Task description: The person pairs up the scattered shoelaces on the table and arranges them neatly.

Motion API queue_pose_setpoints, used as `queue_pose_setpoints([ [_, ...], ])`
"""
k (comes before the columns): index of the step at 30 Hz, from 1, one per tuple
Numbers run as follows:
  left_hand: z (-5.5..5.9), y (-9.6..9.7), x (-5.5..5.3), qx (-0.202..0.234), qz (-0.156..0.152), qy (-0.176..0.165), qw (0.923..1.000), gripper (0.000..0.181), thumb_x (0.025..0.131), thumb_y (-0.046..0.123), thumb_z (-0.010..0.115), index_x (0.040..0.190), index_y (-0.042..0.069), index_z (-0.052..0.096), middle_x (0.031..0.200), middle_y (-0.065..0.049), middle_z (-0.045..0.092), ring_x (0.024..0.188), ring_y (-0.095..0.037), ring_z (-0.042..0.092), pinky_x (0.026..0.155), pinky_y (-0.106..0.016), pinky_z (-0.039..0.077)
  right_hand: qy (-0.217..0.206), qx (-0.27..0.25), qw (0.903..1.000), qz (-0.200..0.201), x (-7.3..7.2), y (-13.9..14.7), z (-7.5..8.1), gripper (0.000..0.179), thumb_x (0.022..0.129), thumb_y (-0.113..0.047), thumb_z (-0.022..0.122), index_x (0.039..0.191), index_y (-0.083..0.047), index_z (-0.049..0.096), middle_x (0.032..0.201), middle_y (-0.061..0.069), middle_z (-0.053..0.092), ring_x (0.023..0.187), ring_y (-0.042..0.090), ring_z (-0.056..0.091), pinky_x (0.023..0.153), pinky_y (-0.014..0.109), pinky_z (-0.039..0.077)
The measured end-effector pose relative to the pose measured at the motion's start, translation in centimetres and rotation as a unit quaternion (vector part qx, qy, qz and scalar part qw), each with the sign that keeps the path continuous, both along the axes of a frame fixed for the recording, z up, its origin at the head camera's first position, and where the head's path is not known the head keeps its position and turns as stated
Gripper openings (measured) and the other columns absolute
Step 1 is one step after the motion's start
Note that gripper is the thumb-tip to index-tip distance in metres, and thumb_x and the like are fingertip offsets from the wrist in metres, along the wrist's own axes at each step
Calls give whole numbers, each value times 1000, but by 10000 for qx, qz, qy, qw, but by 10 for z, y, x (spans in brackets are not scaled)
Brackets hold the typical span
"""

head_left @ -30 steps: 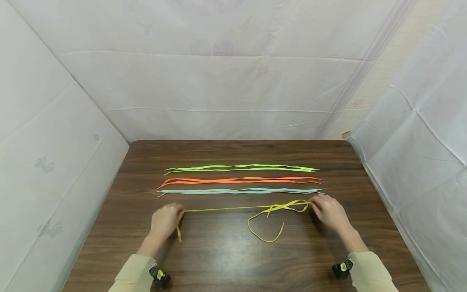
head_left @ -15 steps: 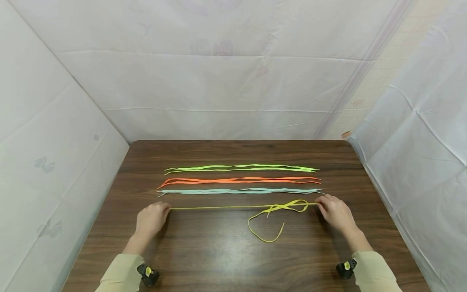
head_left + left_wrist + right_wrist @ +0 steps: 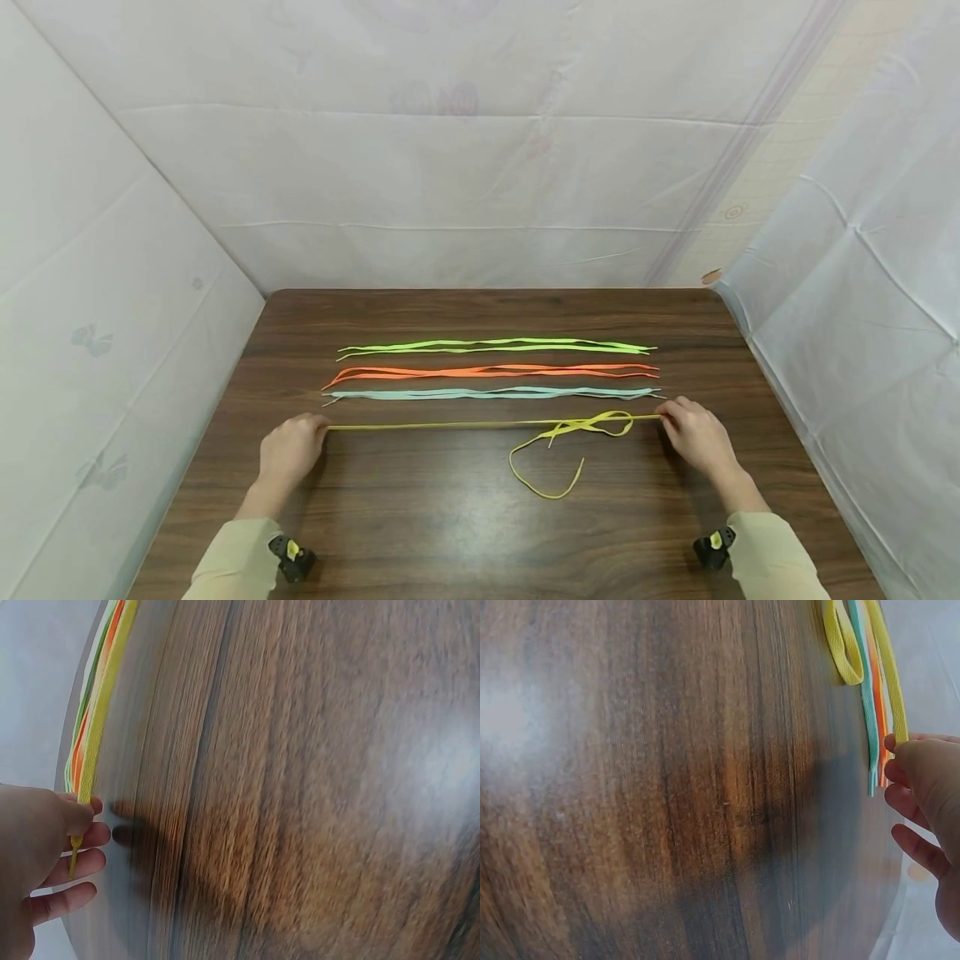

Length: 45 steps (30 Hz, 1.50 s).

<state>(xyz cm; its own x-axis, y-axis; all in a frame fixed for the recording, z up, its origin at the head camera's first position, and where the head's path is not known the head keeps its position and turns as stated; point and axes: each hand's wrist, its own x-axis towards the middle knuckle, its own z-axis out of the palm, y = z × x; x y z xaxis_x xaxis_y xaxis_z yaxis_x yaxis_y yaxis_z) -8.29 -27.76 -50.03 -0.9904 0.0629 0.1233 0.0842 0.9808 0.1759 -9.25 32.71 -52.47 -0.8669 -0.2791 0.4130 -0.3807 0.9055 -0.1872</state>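
A yellow shoelace (image 3: 427, 426) stretches straight between my two hands, nearest to me of the laces. My left hand (image 3: 291, 450) pinches it between thumb and forefinger; in the left wrist view the thin lace tip (image 3: 73, 862) pokes out below the thumb. At the other side my right hand (image 3: 697, 435) pinches the lace too, and the right wrist view shows the flat yellow band (image 3: 889, 671) running up from the fingertips. Toward the right, a loop and a loose curled tail of yellow lace (image 3: 551, 497) lie on the table.
Beyond the yellow lace, light blue laces (image 3: 450, 393), orange laces (image 3: 465, 372) and neon green laces (image 3: 487, 342) lie in parallel rows across the brown wooden table (image 3: 420, 533). White sheeting (image 3: 480, 183) hangs behind the table and at both sides.
My left hand has moved left along the yellow lace to its tip, and the dangling end no longer shows in the head view. My right hand has shifted slightly right. The looped part stays put.
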Motion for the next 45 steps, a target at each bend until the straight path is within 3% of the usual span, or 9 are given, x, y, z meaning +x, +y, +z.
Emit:
queue_pose_setpoints([
  [10, -4, -9, -8, 77, 118, 39, 9999, 6, 82, 8, 65, 85, 5, 69, 82, -14, 68, 66, -33, 63, 48, -44, 46, -136, -94, 9999, -45, -9, 4, -4, 14, 73, 1, 71, 84, -7, 65, 76, 5, 61, 60, 21, 57, 49, 37, 44],
  [15, -6, -11, -15, 151, 262, -140, 9994, 6, 83, 12, 66, 83, 6, 65, 78, -11, 67, 59, -24, 59, 44, -41, 43, -341, -180, 9990, -207, -15, 5, -5, 15, 74, 0, 70, 83, -7, 61, 73, 4, 58, 55, 16, 51, 47, 34, 40],
  [19, -7, -11, -20, 207, 340, -165, 9991, 9, 82, 14, 67, 84, 6, 65, 77, -12, 66, 59, -26, 59, 44, -42, 42, -511, -222, 9980, -290, -19, 5, -7, 14, 75, -1, 69, 81, -8, 59, 71, 2, 56, 55, 13, 48, 49, 32, 39],
  [29, -8, -12, -28, 343, 512, -127, 9980, 8, 81, 13, 67, 82, 7, 62, 77, -13, 65, 57, -27, 57, 43, -43, 40, -584, -242, 9971, -427, -25, 2, -11, 12, 75, -1, 68, 79, -8, 60, 71, 4, 55, 59, 20, 50, 52, 38, 42],
  [36, -9, -12, -30, 359, 638, -437, 9964, 7, 81, 13, 66, 83, 8, 62, 77, -12, 65, 58, -25, 57, 45, -43, 41, -823, -178, 9953, -472, -27, 0, -12, 11, 75, -1, 69, 79, -7, 60, 74, 5, 55, 62, 22, 52, 55, 41, 43],
  [45, -8, -13, -27, 280, 584, -497, 9967, 9, 81, 15, 68, 83, 8, 62, 78, -12, 64, 57, -23, 55, 44, -41, 40, -947, -123, 9943, -485, -25, 1, -13, 12, 75, -1, 68, 80, -7, 59, 73, 4, 54, 62, 19, 50, 55, 38, 42],
])
